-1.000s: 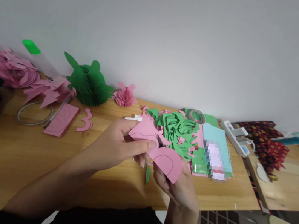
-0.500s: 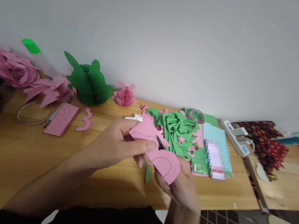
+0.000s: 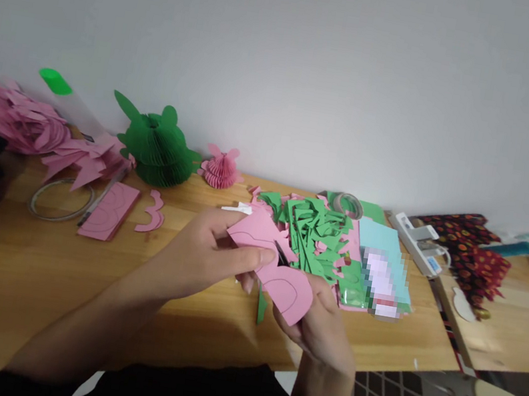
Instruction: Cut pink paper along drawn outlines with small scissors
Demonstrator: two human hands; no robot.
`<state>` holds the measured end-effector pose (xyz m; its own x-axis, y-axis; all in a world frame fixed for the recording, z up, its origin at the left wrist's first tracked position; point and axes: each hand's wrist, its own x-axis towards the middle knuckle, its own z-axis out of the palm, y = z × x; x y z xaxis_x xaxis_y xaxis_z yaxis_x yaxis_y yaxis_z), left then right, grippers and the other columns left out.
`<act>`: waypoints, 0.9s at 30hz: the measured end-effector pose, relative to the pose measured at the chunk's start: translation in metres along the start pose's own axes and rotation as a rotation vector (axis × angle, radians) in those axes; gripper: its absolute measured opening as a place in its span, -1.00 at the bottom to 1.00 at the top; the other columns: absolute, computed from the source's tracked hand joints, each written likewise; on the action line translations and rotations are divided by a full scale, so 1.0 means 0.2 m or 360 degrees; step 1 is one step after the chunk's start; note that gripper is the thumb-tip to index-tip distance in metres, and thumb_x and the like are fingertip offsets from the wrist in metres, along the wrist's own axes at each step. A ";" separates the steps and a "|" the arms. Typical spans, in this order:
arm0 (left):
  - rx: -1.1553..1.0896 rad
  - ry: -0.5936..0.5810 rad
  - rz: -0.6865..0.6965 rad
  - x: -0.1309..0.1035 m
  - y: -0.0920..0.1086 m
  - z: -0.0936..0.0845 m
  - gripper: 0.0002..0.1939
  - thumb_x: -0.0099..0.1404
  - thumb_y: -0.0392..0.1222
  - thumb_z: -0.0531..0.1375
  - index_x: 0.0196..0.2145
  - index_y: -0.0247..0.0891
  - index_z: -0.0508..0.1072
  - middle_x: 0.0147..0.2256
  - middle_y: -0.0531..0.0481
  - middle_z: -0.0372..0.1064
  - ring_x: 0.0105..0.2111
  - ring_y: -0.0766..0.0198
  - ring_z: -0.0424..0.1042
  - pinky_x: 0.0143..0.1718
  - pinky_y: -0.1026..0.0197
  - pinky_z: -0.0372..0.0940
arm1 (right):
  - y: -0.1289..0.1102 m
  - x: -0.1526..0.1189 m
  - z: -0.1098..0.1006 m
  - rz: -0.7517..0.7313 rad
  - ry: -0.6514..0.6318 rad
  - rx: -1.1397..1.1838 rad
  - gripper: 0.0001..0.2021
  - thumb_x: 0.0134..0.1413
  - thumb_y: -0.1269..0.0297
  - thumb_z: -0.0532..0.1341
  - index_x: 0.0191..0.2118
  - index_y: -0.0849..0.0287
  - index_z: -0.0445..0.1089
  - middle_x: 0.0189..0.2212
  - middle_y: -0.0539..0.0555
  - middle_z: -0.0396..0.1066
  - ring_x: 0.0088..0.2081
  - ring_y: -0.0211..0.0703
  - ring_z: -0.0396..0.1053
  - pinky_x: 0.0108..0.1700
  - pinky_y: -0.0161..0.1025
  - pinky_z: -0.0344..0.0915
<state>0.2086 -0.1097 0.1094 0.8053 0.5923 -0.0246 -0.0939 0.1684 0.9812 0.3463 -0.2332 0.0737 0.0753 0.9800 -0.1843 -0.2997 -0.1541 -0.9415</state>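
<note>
My left hand [image 3: 214, 257] pinches a piece of pink paper [image 3: 282, 292] with curved pencil lines on it, thumb on top and fingers beneath. One edge of the paper is cut into rounded lobes. Dark blades of a pair of scissors [image 3: 281, 253] show at the notch between two lobes. My right hand [image 3: 319, 322] is closed under the paper's right end, around the scissors; their handles are hidden. Just beyond lies a heap of green and pink paper scraps [image 3: 314, 230]. A narrow green strip [image 3: 261, 306] shows below the pink paper.
Leftward on the wooden table [image 3: 77, 288] lie a folded pink paper [image 3: 110, 211], a wavy pink cutout [image 3: 154, 213] and a tape roll [image 3: 61, 199]. Green [image 3: 161, 147] and pink [image 3: 221, 169] honeycomb paper figures stand by the wall. A power strip [image 3: 419, 244] is at right.
The pink paper has shifted slightly left and turned a little in my hands. Its right lobe now sits lower, and the scissor blades look slightly moved at the notch.
</note>
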 end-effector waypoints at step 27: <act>0.0291 0.0062 0.0046 0.01 -0.01 -0.01 -0.83 0.14 -0.26 0.21 -0.59 -0.29 0.43 -0.60 0.11 0.36 -0.59 0.40 0.34 -0.59 0.38 0.22 | 0.03 0.00 -0.01 -0.0084 -0.0009 -0.0020 -0.52 0.27 -0.10 0.06 -0.55 0.15 0.19 -0.80 -0.23 -0.06 -0.78 -0.48 -0.25 -0.77 -0.46 -0.29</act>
<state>0.2088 -0.1082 0.1076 0.7804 0.6252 0.0000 -0.0058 0.0073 1.0000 0.3472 -0.2342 0.0678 0.0855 0.9874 -0.1330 -0.2838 -0.1038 -0.9533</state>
